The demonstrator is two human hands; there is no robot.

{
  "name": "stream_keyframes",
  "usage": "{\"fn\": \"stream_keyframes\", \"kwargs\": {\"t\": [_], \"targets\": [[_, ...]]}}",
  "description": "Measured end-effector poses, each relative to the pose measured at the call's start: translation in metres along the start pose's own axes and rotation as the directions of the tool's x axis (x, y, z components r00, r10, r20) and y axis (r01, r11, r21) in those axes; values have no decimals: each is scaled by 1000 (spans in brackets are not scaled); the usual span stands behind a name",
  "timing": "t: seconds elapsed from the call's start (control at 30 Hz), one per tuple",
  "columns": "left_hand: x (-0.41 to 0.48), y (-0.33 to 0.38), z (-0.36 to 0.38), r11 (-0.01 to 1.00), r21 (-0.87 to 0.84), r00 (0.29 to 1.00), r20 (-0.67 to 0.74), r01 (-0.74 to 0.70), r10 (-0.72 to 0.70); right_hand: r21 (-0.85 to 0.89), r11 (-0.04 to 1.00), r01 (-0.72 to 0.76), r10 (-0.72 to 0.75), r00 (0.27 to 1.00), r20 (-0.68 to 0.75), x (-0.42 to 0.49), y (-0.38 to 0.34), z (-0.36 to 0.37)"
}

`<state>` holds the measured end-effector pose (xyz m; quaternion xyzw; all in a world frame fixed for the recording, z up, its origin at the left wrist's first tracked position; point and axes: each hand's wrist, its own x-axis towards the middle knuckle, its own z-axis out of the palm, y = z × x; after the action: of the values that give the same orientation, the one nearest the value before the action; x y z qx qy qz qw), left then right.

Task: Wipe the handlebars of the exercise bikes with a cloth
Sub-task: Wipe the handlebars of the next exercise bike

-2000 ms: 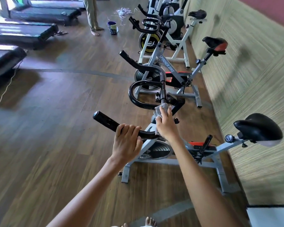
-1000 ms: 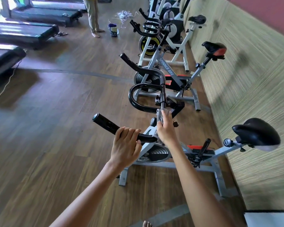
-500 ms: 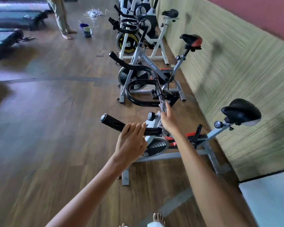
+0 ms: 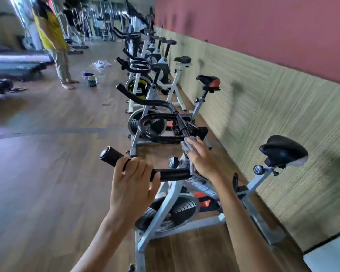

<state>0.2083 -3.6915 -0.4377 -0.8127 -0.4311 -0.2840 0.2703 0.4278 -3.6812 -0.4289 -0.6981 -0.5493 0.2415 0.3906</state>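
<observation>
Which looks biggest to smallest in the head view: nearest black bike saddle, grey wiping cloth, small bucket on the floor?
1. Nearest black bike saddle.
2. Grey wiping cloth, partly hidden under the right hand.
3. Small bucket, though it stands farther away, so its true rank is unsure.

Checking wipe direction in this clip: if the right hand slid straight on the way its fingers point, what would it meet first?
The right hand, holding the cloth, points up the centre bar of the handlebar. It would likely meet the black clamp bracket beside that bar first, though depth is unclear.
</observation>
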Motion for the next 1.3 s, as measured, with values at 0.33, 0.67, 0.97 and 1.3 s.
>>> {"fn": "stream_keyframes", "kwargs": {"t": [0.33, 0.67, 0.97, 1.3], "targets": [[-8, -3, 48, 996, 72, 867, -491, -54, 83, -98, 772, 628, -567, 611, -552, -28, 57, 57], [-2, -33, 56, 981, 92, 729, -658, -173, 190, -343, 451, 824, -573, -27, -819, 13, 66, 84], [6, -45, 64, 983, 33, 656, -741, -178, 144, -838, 383, 388, -643, -539, -544, 16, 16, 114], [4, -48, 64, 961, -49, 667, -730, -271, 151, -760, 560, 329, -620, -443, -648, 15, 17, 133]]}}
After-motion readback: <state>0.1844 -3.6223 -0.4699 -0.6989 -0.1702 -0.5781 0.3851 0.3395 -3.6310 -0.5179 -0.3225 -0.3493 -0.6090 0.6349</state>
